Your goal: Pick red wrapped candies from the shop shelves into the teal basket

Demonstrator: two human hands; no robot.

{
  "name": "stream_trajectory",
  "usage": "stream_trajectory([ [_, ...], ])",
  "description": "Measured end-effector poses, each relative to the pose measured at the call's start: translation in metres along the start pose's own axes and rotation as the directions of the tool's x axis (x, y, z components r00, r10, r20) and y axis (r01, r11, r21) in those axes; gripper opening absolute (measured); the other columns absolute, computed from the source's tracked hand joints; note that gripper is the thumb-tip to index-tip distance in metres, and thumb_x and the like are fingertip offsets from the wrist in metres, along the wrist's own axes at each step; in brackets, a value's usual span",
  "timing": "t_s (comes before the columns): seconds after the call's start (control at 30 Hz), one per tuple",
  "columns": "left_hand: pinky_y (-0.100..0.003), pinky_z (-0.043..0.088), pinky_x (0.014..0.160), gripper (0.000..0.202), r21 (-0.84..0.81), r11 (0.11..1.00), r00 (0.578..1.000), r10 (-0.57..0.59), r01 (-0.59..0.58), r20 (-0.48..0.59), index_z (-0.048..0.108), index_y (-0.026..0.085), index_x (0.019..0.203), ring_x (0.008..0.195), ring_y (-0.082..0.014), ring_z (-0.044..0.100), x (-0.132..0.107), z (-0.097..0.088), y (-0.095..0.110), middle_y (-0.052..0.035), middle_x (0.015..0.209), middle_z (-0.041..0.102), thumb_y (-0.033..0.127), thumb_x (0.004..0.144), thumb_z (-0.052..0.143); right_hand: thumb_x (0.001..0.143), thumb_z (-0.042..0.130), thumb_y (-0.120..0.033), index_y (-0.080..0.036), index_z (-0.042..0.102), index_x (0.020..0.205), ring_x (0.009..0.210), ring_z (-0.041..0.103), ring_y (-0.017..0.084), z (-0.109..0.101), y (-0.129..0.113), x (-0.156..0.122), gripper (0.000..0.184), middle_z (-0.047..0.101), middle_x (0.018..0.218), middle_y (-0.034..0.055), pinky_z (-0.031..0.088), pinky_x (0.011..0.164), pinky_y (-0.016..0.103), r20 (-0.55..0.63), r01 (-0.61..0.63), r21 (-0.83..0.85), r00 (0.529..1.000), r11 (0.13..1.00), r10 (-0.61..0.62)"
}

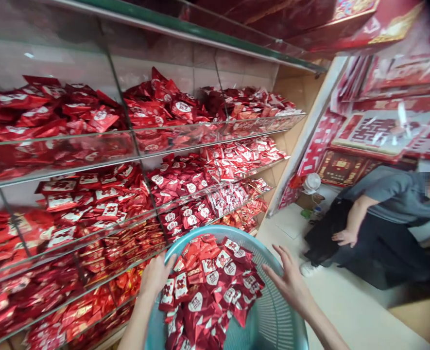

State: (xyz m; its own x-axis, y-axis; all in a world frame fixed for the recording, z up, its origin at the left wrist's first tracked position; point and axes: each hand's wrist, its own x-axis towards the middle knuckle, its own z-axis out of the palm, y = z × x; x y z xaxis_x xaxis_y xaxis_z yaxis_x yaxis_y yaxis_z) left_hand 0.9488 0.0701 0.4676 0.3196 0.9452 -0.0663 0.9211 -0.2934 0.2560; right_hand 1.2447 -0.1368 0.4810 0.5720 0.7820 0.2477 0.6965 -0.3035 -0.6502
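Note:
A teal plastic basket sits low in front of me, piled with several small red candy packets. My left hand grips the basket's left rim, fingers curled over the edge beside the packets. My right hand hovers over the basket's right side with fingers spread and nothing in it, just right of the packet pile.
Glass-fronted shelves full of red packets fill the left and centre. A person in a grey shirt crouches on the pale floor at right, a hand on the knee. Red boxed goods hang on the right wall.

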Motion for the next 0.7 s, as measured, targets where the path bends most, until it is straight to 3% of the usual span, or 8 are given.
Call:
stream_trajectory([
  [0.1,-0.031,0.042,0.068,0.05,-0.001,1.0,0.999,0.015,-0.015,0.04,0.057,0.016,0.092,0.086,-0.0266,0.062,-0.001,0.009,0.009,-0.0128,0.086,0.067,0.054,0.084,0.025,0.077,0.05,-0.048,-0.017,0.038,0.127,0.116,0.045,0.024,-0.012,0.023,-0.013,0.06,0.045,0.13,0.0112,0.039,0.095,0.038,0.153,-0.22,0.282,0.971,0.934,0.183],
  [0.2,-0.031,0.042,0.066,0.053,-0.008,0.999,0.994,0.035,-0.034,0.103,0.057,0.016,0.092,0.083,-0.027,0.062,-0.001,0.017,0.026,-0.0133,0.084,0.066,0.055,0.083,0.024,0.074,0.055,-0.047,-0.018,0.044,0.124,0.117,0.045,0.024,-0.029,0.026,-0.03,0.059,0.048,0.129,0.0087,0.039,0.097,0.035,0.133,-0.304,0.388,0.953,0.87,0.273],
  [0.47,-0.03,0.041,0.065,0.051,-0.028,0.986,0.97,0.165,-0.163,0.176,0.057,0.017,0.088,0.082,-0.027,0.062,0.001,0.029,0.079,-0.0132,0.083,0.066,0.056,0.082,0.024,0.073,0.055,-0.047,-0.02,0.049,0.118,0.115,0.047,0.024,-0.07,0.058,-0.06,0.053,0.054,0.123,0.0077,0.038,0.098,0.037,0.033,-0.363,0.415,0.922,0.834,0.386],
  [0.7,-0.03,0.041,0.068,0.053,-0.044,0.993,0.974,0.118,-0.112,0.191,0.058,0.017,0.094,0.086,-0.0265,0.062,0.003,0.036,0.106,-0.0138,0.085,0.067,0.056,0.082,0.024,0.073,0.054,-0.048,-0.021,0.054,0.117,0.113,0.049,0.025,-0.084,0.087,-0.039,0.052,0.054,0.124,0.0074,0.039,0.096,0.037,0.0,-0.318,0.407,0.937,0.856,0.348],
])
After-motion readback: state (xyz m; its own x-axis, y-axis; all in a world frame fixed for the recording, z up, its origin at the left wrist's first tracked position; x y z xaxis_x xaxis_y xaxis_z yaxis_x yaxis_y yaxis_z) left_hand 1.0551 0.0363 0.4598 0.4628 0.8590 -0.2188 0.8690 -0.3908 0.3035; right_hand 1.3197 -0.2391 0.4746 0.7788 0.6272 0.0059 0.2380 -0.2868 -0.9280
